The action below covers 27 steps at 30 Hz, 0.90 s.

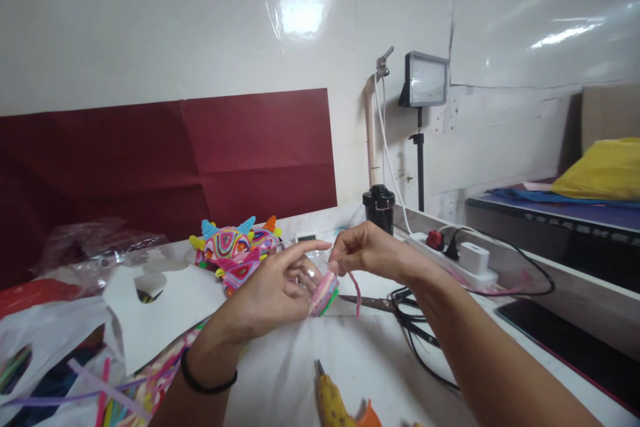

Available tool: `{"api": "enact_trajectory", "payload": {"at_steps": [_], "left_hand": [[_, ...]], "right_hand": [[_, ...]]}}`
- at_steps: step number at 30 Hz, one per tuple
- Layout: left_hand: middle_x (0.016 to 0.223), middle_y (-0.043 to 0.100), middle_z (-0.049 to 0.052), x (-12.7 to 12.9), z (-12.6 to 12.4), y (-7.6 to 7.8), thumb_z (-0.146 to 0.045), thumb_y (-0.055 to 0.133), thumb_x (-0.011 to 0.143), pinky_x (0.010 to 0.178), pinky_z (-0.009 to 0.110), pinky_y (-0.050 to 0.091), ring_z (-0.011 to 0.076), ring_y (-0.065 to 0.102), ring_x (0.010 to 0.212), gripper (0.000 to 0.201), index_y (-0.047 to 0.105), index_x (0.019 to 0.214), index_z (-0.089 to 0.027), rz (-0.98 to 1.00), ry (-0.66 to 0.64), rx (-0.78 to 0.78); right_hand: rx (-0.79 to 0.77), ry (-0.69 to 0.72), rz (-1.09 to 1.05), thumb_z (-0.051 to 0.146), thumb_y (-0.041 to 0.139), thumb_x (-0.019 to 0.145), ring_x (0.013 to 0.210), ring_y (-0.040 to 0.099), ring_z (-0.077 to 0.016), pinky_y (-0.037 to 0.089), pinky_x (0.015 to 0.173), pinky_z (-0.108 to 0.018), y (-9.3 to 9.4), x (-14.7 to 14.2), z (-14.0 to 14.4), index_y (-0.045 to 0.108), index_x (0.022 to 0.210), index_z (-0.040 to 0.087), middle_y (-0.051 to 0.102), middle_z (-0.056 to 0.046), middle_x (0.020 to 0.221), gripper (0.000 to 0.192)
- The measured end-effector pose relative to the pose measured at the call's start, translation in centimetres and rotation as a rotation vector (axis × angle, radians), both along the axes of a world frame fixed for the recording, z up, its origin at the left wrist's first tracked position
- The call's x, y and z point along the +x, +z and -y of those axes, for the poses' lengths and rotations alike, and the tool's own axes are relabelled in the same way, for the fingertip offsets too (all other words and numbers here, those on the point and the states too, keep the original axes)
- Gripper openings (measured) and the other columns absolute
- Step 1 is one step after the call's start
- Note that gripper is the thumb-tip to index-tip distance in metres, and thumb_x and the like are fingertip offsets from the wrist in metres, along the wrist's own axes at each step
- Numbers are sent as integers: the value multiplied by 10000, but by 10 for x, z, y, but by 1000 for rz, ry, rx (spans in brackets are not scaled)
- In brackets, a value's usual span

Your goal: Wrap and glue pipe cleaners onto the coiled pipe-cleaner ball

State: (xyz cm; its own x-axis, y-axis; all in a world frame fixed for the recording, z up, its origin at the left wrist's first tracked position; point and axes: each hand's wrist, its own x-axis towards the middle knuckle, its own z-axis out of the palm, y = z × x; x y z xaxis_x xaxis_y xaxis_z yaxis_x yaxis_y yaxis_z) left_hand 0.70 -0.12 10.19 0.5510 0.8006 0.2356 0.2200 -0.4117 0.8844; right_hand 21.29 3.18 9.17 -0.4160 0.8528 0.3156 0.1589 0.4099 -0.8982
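Open white tabletop (280, 373) is left only in the strip between the two forearms, narrowed in front by the glue gun (333, 403). Leftward passage is blocked by the cut white card (160, 310), loose pipe cleaners (125, 393) and plastic bags (90, 247), with the colourful coiled figure (235, 250) standing just behind the left hand (273, 293). To the right, the way is crossed by scissors (373, 303) and black cables (420, 340), backed by the power strip (453, 253), black jar (379, 207) and lamp stand (420, 147) along the wall.

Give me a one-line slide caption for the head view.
Left hand holds a multicoloured coil while right hand pinches its pink strip.
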Motion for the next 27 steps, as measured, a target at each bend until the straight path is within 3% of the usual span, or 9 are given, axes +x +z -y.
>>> {"api": "enact_trajectory", "payload": {"at_steps": [7, 10, 13, 16, 18, 22, 27], "left_hand": [[830, 570, -42, -5, 2, 1, -36, 642, 611, 545, 169, 442, 55, 549, 629, 668, 552, 1235, -260, 20, -76, -31], [840, 573, -35, -7, 2, 1, -25, 656, 613, 553, 172, 457, 59, 561, 633, 683, 555, 1242, -273, 21, -91, -32], [847, 583, -31, -9, 2, 1, -34, 695, 616, 563, 176, 474, 62, 569, 630, 690, 555, 1244, -280, 51, -126, -63], [867, 606, -17, -11, 2, 1, -12, 691, 625, 584, 180, 495, 81, 592, 677, 685, 557, 1239, -283, 100, -170, -78], [878, 619, -4, -12, 3, 2, 13, 674, 625, 592, 180, 501, 95, 603, 712, 684, 564, 1235, -274, 131, -200, -87], [870, 620, -10, -13, 5, 2, 47, 655, 620, 586, 171, 493, 76, 594, 670, 707, 567, 1241, -279, 183, -243, -129], [885, 642, 0, -14, 5, 1, 23, 667, 643, 582, 166, 476, 69, 588, 659, 674, 575, 1235, -284, 214, -281, -154]], "right_hand": [[-120, 86, -39, 350, 842, 537, 558, 572, -125, 464, 613, -292, 6, 2, 6, 666, 606, 150, 635, 16, 558, 276], [-96, 68, 0, 331, 851, 540, 585, 551, -118, 443, 613, -275, 8, 4, 7, 649, 664, 151, 604, 31, 600, 298], [3, 69, 10, 261, 836, 577, 730, 575, -137, 452, 676, -273, 9, 7, 8, 649, 851, 171, 624, 1, 834, 344], [-14, 233, -61, 211, 787, 649, 975, 580, -176, 451, 817, -299, 7, 7, 8, 630, 1020, 215, 608, -33, 1113, 403], [-63, 356, -125, 199, 766, 684, 1072, 560, -191, 438, 859, -311, 4, 7, 6, 619, 1065, 221, 608, -44, 1155, 409], [-184, 543, -227, 214, 758, 709, 918, 630, -196, 453, 784, -329, -5, 4, 0, 613, 1079, 177, 666, -62, 992, 400], [-259, 558, -341, 189, 799, 643, 630, 582, -103, 413, 613, -228, -13, -1, -2, 647, 953, 150, 639, 13, 720, 348]]}}
